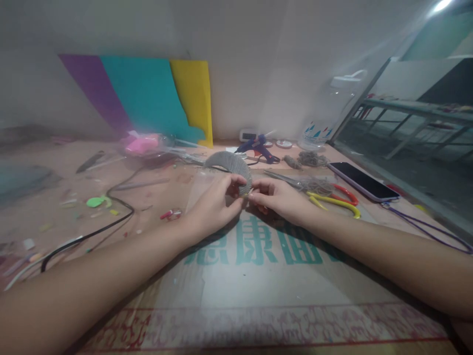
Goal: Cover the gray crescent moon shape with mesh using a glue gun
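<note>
A grey crescent-shaped piece (229, 161), its surface ribbed as if wrapped in cord, stands up from my fingers over the middle of the table. My left hand (221, 199) is closed on its lower right end, thumb below and fingers above. Right beside it, my right hand (275, 197) pinches at the same end; a small pale bit shows between the fingertips, too small to name. Behind my right hand lie scissors (328, 195) with red and yellow handles and a loose tangle of grey cord (316, 185).
A blue glue gun (256, 146) lies near the wall, with grey cord bundles (312, 159) to its right. A phone (364, 181) rests at the right edge, near a clear plastic jug (320, 116). Coloured sheets (144, 98) lean on the wall. Scraps and a black cable (92, 234) lie left.
</note>
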Demonstrator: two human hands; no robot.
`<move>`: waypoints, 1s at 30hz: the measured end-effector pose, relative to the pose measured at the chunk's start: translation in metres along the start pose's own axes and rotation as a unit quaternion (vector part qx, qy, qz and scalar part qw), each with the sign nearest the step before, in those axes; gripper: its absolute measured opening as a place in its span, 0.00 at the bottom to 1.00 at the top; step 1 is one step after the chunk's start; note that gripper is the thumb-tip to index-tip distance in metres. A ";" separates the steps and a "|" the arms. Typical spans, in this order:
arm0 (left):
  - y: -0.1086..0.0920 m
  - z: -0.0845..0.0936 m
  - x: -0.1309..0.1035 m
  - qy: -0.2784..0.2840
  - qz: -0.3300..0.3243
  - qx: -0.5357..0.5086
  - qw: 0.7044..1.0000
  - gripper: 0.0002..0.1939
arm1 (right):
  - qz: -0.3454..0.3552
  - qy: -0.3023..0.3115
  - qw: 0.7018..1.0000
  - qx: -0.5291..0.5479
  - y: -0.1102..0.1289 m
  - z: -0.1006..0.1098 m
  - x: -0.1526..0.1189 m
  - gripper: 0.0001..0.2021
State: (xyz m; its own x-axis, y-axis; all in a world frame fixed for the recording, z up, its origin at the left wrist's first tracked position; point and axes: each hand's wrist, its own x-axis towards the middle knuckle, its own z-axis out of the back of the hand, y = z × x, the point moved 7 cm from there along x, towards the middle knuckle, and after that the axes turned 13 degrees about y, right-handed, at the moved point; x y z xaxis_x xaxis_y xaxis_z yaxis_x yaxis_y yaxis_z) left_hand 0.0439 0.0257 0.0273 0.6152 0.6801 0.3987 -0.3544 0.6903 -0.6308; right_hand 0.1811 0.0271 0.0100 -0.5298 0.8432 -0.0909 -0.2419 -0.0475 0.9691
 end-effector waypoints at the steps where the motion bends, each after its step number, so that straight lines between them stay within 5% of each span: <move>1: 0.000 0.000 0.000 0.002 0.000 -0.002 1.000 0.13 | -0.016 -0.003 1.000 -0.019 0.000 0.000 -0.001 0.07; 23: 0.016 -0.003 0.002 0.004 0.065 -0.140 0.988 0.13 | -0.060 -0.070 0.995 -0.040 0.004 0.005 -0.004 0.04; 30: 0.014 -0.005 0.002 0.012 0.059 -0.142 0.988 0.13 | -0.013 -0.086 0.995 -0.051 0.005 0.009 -0.007 0.10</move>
State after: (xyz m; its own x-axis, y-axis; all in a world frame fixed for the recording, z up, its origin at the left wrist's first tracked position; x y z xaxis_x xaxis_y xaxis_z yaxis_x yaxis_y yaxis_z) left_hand 0.0437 0.0357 0.0158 0.5987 0.7437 0.2975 -0.2146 0.5068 -0.8349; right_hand 0.1912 0.0265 0.0173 -0.3778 0.9234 -0.0674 -0.3396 -0.0705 0.9379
